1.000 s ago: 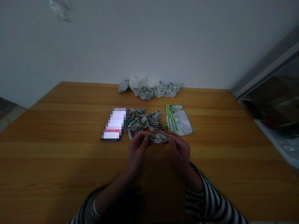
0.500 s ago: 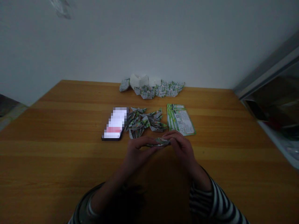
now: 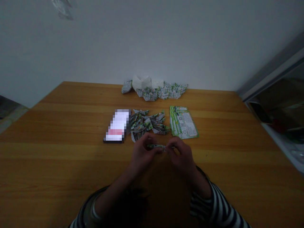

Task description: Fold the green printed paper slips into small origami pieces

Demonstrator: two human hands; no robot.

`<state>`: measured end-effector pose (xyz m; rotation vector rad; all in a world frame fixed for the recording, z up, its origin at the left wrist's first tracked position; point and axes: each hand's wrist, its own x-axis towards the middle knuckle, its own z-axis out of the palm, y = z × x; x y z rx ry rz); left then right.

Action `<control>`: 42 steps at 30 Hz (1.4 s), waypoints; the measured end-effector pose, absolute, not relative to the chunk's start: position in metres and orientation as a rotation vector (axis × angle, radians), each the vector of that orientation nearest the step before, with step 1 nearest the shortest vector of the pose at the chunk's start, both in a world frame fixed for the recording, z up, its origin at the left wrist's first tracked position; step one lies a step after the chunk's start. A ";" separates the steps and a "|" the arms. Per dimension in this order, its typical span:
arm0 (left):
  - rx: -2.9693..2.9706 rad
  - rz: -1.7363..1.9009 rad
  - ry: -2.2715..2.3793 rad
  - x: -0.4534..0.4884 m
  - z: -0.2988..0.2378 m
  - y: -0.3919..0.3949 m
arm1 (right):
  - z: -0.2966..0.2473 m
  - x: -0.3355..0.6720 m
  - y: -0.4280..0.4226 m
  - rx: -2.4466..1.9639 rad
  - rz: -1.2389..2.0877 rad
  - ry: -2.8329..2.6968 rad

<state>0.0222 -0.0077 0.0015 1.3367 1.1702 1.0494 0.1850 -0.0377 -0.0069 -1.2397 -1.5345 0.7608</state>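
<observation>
A narrow folded printed paper (image 3: 155,146) is pinched between thumb and fingers of the left hand (image 3: 144,153) and right hand (image 3: 182,154), both nearly closed. Just beyond lie folded paper pieces (image 3: 148,124), between a phone (image 3: 117,126) and green-and-white leaflets (image 3: 186,125). More folded paper (image 3: 150,94) lines the wooden table's (image 3: 71,158) far edge, near a pale wall (image 3: 152,41).

The left forearm (image 3: 115,191) and right forearm (image 3: 200,183) reach in from the near side, slanting toward each other. The left hand (image 3: 143,153) curves rightward, its thumb (image 3: 155,152) on the near side and its fingers arched farther off. The right hand (image 3: 182,155) points left, fingers curled and pinched toward the thumb. The tips of both hands lie near each other. Striped sleeves (image 3: 222,201) leave both wrists bare.
</observation>
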 end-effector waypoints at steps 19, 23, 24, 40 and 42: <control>2.022 1.499 1.681 -0.016 0.012 0.018 | -0.028 0.201 -0.022 -1.451 0.211 -1.799; 1.766 1.632 1.707 -0.026 0.006 0.024 | -0.026 0.231 -0.018 -1.632 0.023 -1.744; 1.669 1.673 1.698 -0.026 0.003 0.025 | -0.027 0.241 -0.016 -1.698 -0.002 -1.747; 2.169 1.252 1.574 -0.016 -0.006 0.029 | -0.020 0.261 -0.014 -1.850 -0.033 -2.188; 2.373 0.998 1.568 -0.014 -0.013 0.029 | -0.020 0.263 -0.014 -1.849 -0.007 -2.212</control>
